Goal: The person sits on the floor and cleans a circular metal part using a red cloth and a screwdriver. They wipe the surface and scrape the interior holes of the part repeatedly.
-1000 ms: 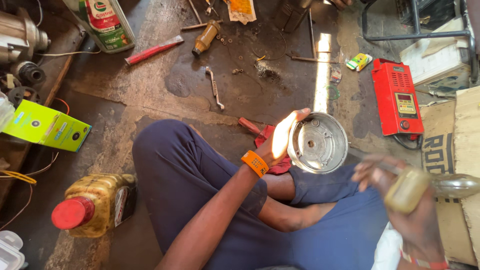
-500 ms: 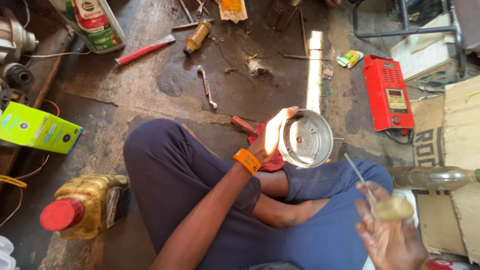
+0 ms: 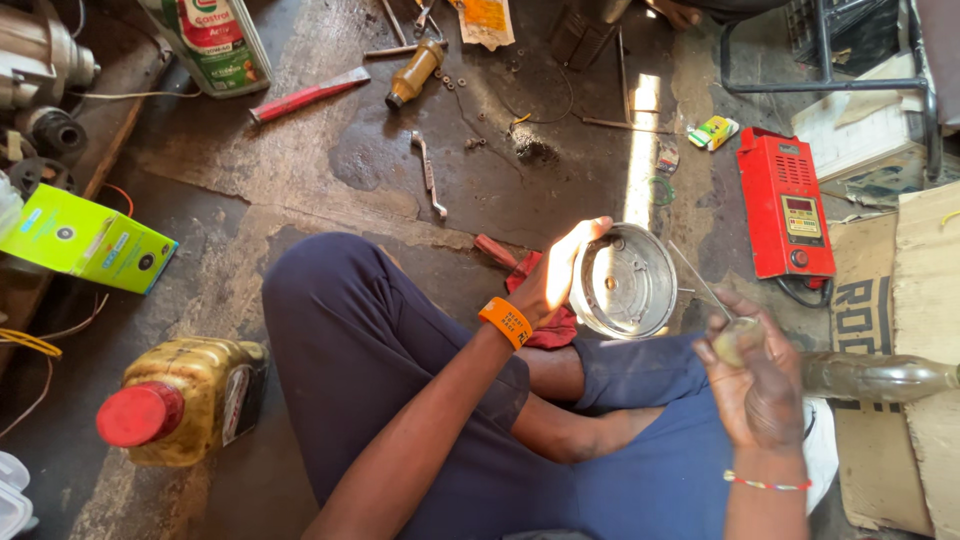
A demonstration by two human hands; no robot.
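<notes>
Oil jug, lower left: I see a yellow plastic jug with a red screw cap (image 3: pixel 185 400) standing on the stained concrete floor (image 3: pixel 300 170), just beside my left knee. Risk: a shift of the leg could tip it; I cannot tell how tight the cap sits.

Loose tools, upper centre: a small steel spanner (image 3: pixel 428 174) and a red-handled flat tool (image 3: pixel 310 95) lie apart on the floor. Risk: any small part dropped among them would be hard to find.

Left hand (image 3: pixel 555 275): fingers curled around the rim of a round, shallow, bright metal housing (image 3: pixel 625 280), holding it tilted above the lap with its hollow facing me. Risk: the grip takes one edge only, so the housing could swing or slip onto the red cloth (image 3: pixel 545 320) beneath.

Right hand (image 3: pixel 755 375): closed around a small rounded yellowish lump (image 3: pixel 733 340), with a thin metal rod (image 3: pixel 698 280) reaching up toward the housing. Risk: the rod tip could skate across the polished inner face.

Red box-shaped meter unit (image 3: pixel 788 205), right: lies near the housing; a dropped part could strike it.
</notes>
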